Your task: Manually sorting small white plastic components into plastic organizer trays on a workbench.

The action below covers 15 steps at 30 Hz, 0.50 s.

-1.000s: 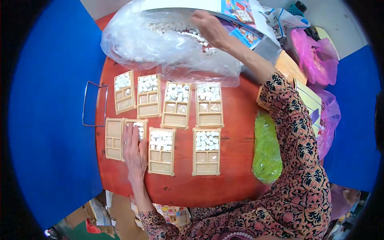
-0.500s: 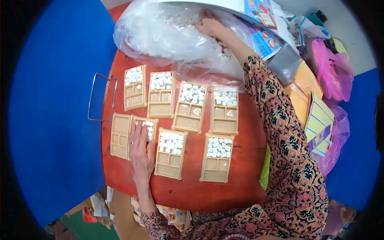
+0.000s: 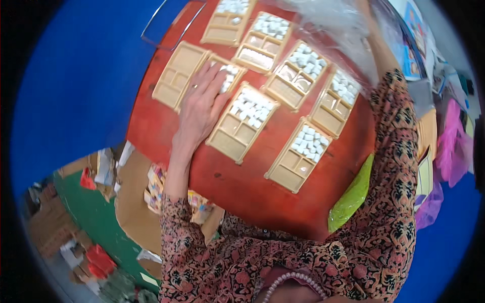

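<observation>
My left hand [image 3: 199, 108] lies with fingers stretched out over a small tan compartment tray [image 3: 241, 74], covering its left and lower parts. Small white block-like pieces [image 3: 230, 78] show beside the fingers. Left of that hand is a similar tray [image 3: 177, 76] with bare compartments. Several other tan trays, among them one just to the right [image 3: 230, 134] and one nearer the front right [image 3: 287, 169], hold white pieces in their large far compartment. My right hand [image 3: 365, 9] reaches to the top edge by a clear plastic bag [image 3: 336, 22]; its fingers are not visible.
The trays stand on a red table [image 3: 242, 197]. A wire handle [image 3: 174, 25] sticks out at its far left edge. A yellow-green packet [image 3: 351, 197] lies by the right edge. Pink plastic bags [image 3: 449, 141] hang at the far right; cardboard [image 3: 134, 202] lies below on the left.
The whole view has tilted and shifted, so the trays appear higher and turned. My left hand stays on the same tray. My right hand, earlier seen in the bag, is now mostly cut off.
</observation>
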Available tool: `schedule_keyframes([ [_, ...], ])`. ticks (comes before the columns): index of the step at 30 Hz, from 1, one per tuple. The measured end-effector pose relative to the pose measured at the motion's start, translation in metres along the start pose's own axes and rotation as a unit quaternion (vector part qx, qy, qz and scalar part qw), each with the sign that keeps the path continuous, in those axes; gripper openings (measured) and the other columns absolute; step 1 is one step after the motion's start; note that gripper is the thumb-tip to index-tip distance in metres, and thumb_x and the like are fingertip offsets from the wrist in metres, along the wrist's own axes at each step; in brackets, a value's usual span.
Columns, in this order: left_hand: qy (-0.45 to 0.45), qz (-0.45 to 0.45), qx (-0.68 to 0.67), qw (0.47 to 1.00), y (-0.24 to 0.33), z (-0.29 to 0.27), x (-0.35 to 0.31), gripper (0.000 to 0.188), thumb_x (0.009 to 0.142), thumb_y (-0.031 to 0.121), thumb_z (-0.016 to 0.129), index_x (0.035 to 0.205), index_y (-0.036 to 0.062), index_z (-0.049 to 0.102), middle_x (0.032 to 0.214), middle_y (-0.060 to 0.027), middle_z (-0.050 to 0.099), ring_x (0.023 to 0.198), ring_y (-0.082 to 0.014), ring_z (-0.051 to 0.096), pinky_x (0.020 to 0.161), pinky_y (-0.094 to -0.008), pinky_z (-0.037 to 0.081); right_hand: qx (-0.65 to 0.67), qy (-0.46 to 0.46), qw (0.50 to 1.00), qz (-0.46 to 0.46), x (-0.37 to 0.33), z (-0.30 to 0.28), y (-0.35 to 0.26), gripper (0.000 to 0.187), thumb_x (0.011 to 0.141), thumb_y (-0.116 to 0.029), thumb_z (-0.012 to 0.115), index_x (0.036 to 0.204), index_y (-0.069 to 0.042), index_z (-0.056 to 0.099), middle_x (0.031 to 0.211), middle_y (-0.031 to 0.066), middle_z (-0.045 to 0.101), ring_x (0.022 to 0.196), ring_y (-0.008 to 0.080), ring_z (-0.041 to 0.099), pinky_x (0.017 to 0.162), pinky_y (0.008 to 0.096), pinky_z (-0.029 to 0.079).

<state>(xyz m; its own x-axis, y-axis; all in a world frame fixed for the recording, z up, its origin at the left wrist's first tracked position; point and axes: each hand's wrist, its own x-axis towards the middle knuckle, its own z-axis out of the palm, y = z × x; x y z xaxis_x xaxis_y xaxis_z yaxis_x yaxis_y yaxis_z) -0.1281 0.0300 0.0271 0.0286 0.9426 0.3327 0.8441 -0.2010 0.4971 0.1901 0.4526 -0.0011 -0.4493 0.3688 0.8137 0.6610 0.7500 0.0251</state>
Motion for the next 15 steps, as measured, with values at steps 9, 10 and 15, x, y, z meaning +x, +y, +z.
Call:
schedule_keyframes([
  [9, 0.082, 0.040, -0.004, 0.996, -0.011, -0.019, -0.050, 0.025, 0.080, 0.008, 0.063, 0.102, -0.0040, 0.061, 0.117, -0.0170, 0.057, 0.115, -0.0353, 0.050, 0.096, -0.0417, 0.041, 0.182, -0.133, 0.913, 0.341, 0.002, -0.051, -0.056, 0.022, 0.075, -0.023, 0.060, 0.071, -0.002, 0.066, 0.061, 0.0056, 0.058, 0.048, 0.0182, 0.052, 0.046, 0.0352, 0.042],
  [10, 0.081, 0.035, -0.002, 0.996, -0.012, -0.022, -0.053, 0.025, 0.080, 0.008, 0.063, 0.102, -0.0040, 0.061, 0.117, -0.0170, 0.057, 0.115, -0.0353, 0.050, 0.096, -0.0417, 0.041, 0.186, -0.136, 0.912, 0.340, 0.009, -0.062, -0.071, 0.022, 0.075, -0.023, 0.060, 0.071, -0.002, 0.066, 0.061, 0.0056, 0.058, 0.048, 0.0182, 0.052, 0.046, 0.0352, 0.042],
  [15, 0.158, 0.012, -0.012, 0.987, -0.021, -0.034, -0.056, 0.023, 0.083, 0.008, 0.061, 0.103, -0.0030, 0.062, 0.117, -0.0159, 0.058, 0.116, -0.0335, 0.051, 0.093, -0.0399, 0.044, 0.411, -0.078, 0.736, 0.533, 0.068, -0.123, -0.100, 0.017, 0.084, -0.021, 0.056, 0.079, -0.005, 0.057, 0.060, -0.0029, 0.046, 0.041, 0.0077, 0.041, 0.033, 0.0208, 0.032],
])
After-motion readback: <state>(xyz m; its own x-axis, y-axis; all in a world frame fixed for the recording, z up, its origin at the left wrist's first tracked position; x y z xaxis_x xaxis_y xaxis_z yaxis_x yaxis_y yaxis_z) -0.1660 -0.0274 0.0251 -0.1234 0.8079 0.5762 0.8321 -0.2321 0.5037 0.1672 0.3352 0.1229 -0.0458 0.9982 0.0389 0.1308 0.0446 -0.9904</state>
